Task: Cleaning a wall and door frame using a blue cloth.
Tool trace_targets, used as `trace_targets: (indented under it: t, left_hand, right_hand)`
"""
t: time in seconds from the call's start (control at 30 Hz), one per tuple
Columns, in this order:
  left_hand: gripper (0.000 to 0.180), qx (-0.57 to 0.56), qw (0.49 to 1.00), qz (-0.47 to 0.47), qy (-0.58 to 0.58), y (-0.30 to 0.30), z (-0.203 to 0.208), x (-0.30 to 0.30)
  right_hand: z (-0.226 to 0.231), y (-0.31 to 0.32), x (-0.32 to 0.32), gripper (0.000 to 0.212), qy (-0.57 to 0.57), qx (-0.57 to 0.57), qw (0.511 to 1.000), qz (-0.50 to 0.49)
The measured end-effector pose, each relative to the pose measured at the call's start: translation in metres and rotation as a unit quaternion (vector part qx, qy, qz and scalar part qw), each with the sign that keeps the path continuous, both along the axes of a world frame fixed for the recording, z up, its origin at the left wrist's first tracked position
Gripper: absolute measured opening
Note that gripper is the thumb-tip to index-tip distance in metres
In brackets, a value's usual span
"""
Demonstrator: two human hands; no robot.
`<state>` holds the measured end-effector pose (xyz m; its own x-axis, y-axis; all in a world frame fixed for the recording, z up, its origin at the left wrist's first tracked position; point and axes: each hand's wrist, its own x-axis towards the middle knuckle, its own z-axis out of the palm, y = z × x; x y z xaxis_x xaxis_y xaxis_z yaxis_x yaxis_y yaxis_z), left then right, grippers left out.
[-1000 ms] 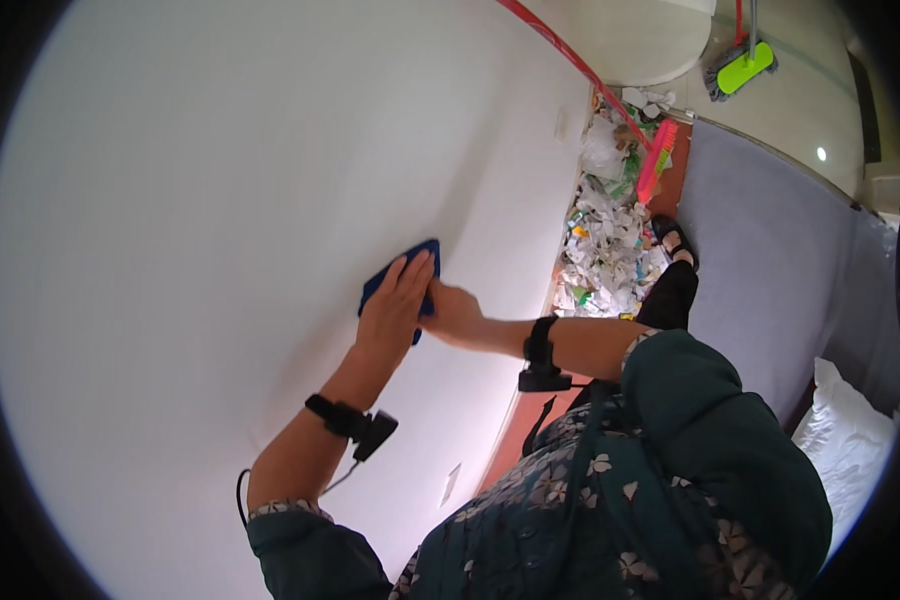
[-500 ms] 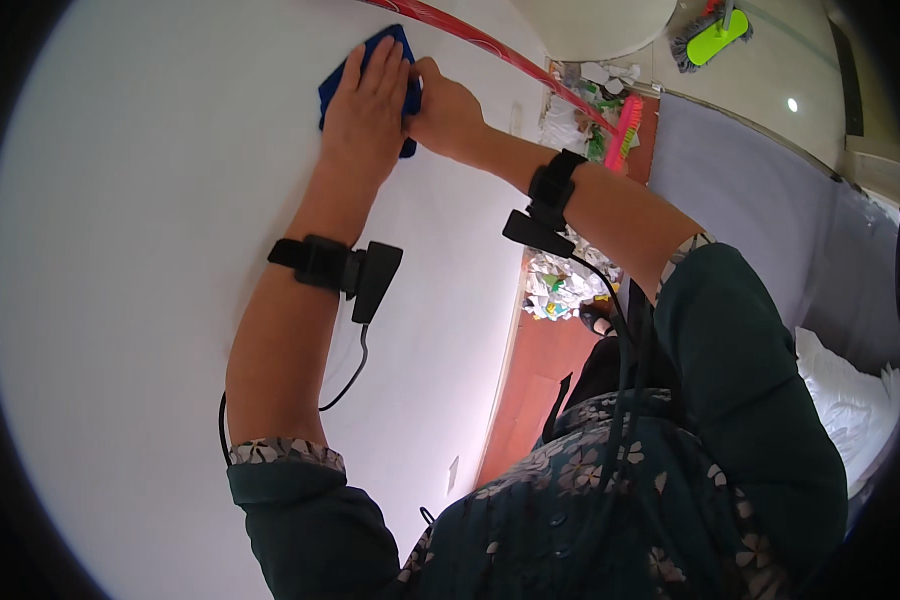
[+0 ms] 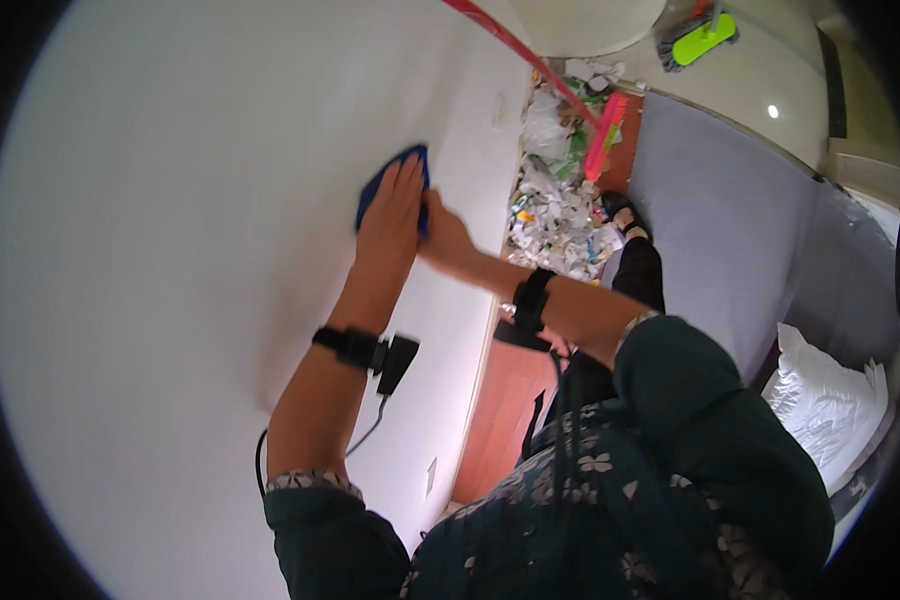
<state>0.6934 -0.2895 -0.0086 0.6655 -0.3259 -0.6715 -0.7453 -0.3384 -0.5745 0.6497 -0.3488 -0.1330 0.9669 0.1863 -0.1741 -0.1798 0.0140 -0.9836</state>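
Observation:
Flat against the white wall is a folded blue cloth. My left hand lies over it with the fingers stretched out, pressing it to the wall. Close beside it, my right hand has its fingers curled at the cloth's right edge; its fingertips are partly hidden. Both forearms wear black straps with small black devices and cables.
A pink broom with a red handle leans over a heap of paper and plastic litter along the wall's foot. My shoe is beside it. Further right are a grey padded surface, a white pillow and a green mop.
Both hands have slid the blue cloth down the wall and slightly right, nearer my body. My view has shifted, and my foot now shows beside the litter.

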Motion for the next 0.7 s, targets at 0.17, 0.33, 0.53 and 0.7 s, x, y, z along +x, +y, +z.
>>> trace_targets:
  t: [0.17,0.33,0.53,0.7]
  left_hand:
    - [0.063,-0.038,0.998,0.024,-0.034,0.021,0.027,-0.081]
    - [0.061,-0.085,0.992,0.078,-0.055,0.038,0.066,-0.143]
    - [0.062,-0.079,0.988,0.074,-0.109,0.057,0.1,-0.207]
    - [0.062,-0.111,0.983,0.06,-0.133,0.049,0.107,-0.234]
  right_hand:
    - [-0.043,0.003,-0.054,0.06,0.207,0.243,0.945,0.076]
    - [0.016,0.025,-0.082,0.063,0.117,-0.028,0.984,0.134]
    - [0.105,0.031,-0.106,0.06,0.165,-0.052,0.956,0.235]
    - [0.071,0.037,-0.113,0.053,0.137,-0.032,0.971,0.196]
